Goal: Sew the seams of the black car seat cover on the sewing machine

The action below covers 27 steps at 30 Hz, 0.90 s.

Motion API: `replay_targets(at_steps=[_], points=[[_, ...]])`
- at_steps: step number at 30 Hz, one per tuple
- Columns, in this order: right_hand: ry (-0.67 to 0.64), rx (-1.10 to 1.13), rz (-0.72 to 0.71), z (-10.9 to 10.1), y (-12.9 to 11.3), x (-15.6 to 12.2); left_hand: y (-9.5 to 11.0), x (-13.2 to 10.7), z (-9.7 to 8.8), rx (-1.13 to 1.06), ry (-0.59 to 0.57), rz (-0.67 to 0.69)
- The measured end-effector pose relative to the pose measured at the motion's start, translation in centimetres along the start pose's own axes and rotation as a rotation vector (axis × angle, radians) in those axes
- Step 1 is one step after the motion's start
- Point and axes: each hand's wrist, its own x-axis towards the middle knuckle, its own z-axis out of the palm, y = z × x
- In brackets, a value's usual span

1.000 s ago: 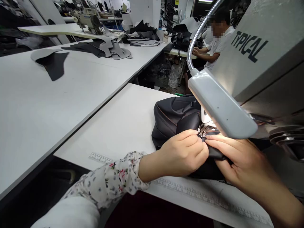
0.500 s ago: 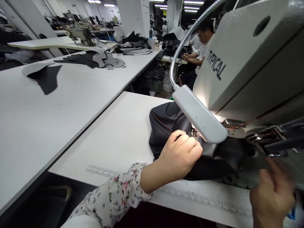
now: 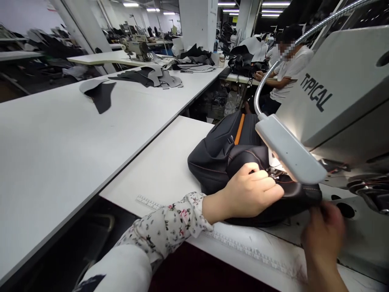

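A sewing workshop

A sewing machine [image 3: 340,69] lettered TYPICAL rises just right of the left fingers [image 3: 266,186]. Well ahead and to their left stands a second machine [image 3: 140,49]; nearer, cut pieces of dark and grey material [image 3: 142,77] lie on a white worktop [image 3: 69,138]. Well beyond the fingers are another person [image 3: 296,65] and ceiling tube lights [image 3: 276,4].

To the left of the black piece [image 3: 209,164], a bare stretch of counter [image 3: 161,172] gives a hand room to pass, and the ruler strip [image 3: 252,253] along the near edge lies flat. Over the piece, the lamp head [image 3: 290,150] hangs low and crowds the way down, the sewing machine [image 3: 349,73] walls off the right, the left hand [image 3: 247,196] blocks the front, and the right hand [image 3: 323,233] fills the near-right corner.
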Motion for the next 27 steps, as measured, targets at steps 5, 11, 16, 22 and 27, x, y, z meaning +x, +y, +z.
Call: replay_targets(at_steps=[5,11,16,22,27], points=[[-0.445,0.547,0.699,2.7,-2.7,-9.3,0.9,0.5,0.0,-0.015,-0.090,-0.151],[-0.275,0.905,0.791,10.1,-3.2,-9.9,1.0,1.0,-0.9,-0.120,-0.253,-0.335],[-0.145,1.071,0.691,9.4,-4.0,-7.6,0.8,1.9,-1.4,-0.194,-0.312,-0.437],[-0.379,1.156,0.820,7.4,-6.4,-6.8,0.6,2.7,-1.7,-0.255,-0.320,-0.484],[-0.469,1.160,0.869,6.4,-7.3,-7.0,0.8,2.8,-1.8,-0.165,-0.321,-0.430]])
